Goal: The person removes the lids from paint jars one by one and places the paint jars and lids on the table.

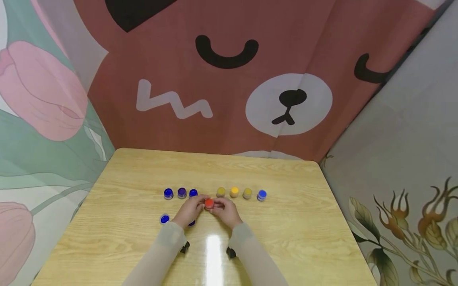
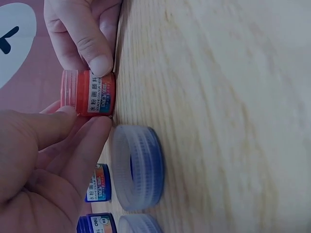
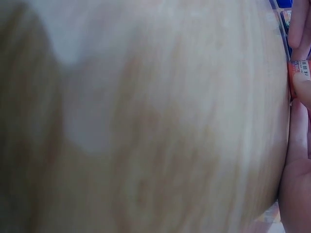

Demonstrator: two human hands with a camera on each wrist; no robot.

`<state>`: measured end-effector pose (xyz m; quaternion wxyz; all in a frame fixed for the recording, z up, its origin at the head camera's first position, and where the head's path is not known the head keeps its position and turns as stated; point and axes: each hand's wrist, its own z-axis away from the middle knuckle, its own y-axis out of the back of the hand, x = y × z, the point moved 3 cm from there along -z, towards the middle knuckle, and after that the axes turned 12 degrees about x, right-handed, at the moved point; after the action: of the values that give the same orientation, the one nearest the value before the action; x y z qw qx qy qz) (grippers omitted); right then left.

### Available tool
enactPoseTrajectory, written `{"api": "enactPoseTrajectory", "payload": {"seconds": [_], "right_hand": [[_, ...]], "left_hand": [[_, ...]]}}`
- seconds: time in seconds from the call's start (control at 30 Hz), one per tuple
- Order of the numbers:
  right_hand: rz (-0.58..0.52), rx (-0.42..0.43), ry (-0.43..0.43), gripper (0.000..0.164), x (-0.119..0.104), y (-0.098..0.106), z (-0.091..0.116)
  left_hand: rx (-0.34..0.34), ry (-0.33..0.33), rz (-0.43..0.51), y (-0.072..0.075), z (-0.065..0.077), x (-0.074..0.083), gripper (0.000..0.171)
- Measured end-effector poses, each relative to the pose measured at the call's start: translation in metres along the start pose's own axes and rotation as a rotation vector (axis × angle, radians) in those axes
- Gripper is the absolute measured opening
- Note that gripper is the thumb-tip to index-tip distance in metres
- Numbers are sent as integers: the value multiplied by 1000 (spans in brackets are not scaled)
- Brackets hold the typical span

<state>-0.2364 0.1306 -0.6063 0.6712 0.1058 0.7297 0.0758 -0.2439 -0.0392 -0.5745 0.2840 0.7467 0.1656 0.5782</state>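
Between both hands, near the middle of the table, stands a small red paint jar [image 1: 209,203] with a printed label. My left hand [image 1: 189,210] holds its left side; in the left wrist view the thumb touches the see-through ribbed cap [image 2: 69,90] and a fingertip meets the base. On the opposite side my right hand [image 1: 227,212] pinches the jar, its thumb over the label. Close to the left hand lie translucent lids with blue insides, one [image 1: 164,219] beside the wrist and another [image 1: 191,223] partly hidden under the hand. Only part of the right hand [image 3: 296,194] shows in the right wrist view.
Behind the left hand is a row of dark blue and purple jars [image 1: 181,193]. Right of them stand yellowish jars [image 1: 234,192] and a blue-topped jar [image 1: 262,195]. The wooden table [image 1: 304,238] meets printed curtains [image 1: 229,119] at its back and sides.
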Motion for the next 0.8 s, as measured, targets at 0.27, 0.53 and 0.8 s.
{"api": "enactPoseTrajectory", "payload": {"seconds": [0.27, 0.53, 0.8], "right_hand": [[20, 2, 12, 33, 3, 0, -3], [43, -5, 25, 32, 1, 2, -1], [51, -13, 21, 32, 0, 2, -2]], "left_hand": [[-1, -2, -16, 0, 0, -2, 30], [-14, 6, -2, -2, 0, -4, 27], [-6, 19, 45, -1, 0, -3, 37]]}}
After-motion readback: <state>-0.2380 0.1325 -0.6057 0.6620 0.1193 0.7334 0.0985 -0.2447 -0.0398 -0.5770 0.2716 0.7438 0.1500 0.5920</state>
